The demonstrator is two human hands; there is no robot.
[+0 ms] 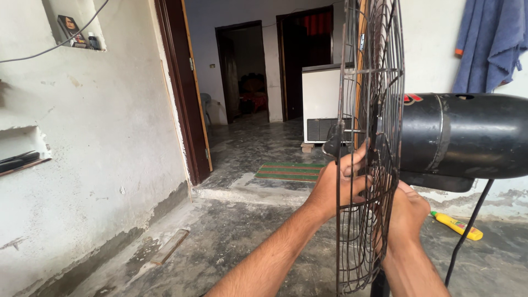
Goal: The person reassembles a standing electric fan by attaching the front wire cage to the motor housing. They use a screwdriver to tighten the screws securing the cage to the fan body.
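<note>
A pedestal fan stands in front of me, seen from the side. Its black wire guard (369, 82) rises from top to bottom of the view, and the black motor housing (467, 137) sticks out to the right. My left hand (336, 184) grips the front wire guard near its middle, fingers curled round the wires. My right hand (406, 212) holds the rear part of the guard just below the motor, partly hidden by the wires.
A yellow bottle (457, 225) lies on the floor at the right. The fan's thin black stand rod (467, 231) slants down. A wooden strip (169, 246) lies by the left wall. A doorway with a dark wooden frame (181, 93) opens ahead, with a white chest freezer (322, 102) and striped mat (289, 171) beyond. Blue cloth (489, 44) hangs top right.
</note>
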